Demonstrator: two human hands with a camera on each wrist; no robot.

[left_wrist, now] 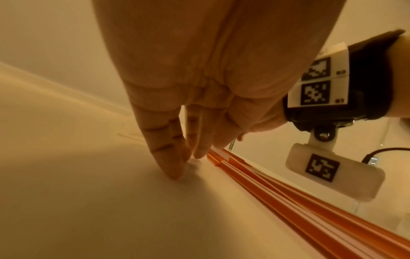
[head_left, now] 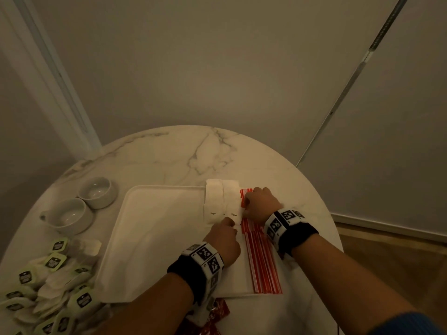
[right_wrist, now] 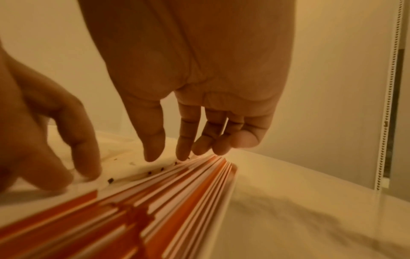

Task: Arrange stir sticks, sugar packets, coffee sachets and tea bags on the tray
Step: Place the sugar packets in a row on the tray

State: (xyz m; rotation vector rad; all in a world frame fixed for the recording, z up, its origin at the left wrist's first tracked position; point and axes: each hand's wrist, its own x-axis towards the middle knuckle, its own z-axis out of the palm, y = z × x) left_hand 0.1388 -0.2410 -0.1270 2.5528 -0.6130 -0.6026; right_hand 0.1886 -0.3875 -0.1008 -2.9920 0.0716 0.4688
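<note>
A white tray [head_left: 157, 238] lies on the round marble table. Two stacks of white sugar packets [head_left: 215, 201] sit at its far right. Red-and-white stir sticks [head_left: 263, 262] lie in a row along the tray's right edge. My left hand [head_left: 228, 224] presses straight fingers [left_wrist: 175, 168] down on the near end of the right sugar stack, beside the sticks [left_wrist: 299, 198]. My right hand [head_left: 256, 201] hangs over the far end of the sticks [right_wrist: 155, 201], its straight fingertips [right_wrist: 184, 154] touching their ends. Neither hand holds anything.
A heap of tea bags [head_left: 48, 286] with green tags covers the table's near left. Red coffee sachets [head_left: 215, 317] lie by the tray's near edge under my left forearm. Two white bowls [head_left: 82, 204] stand left of the tray. The table [head_left: 169, 153] meets a wall behind.
</note>
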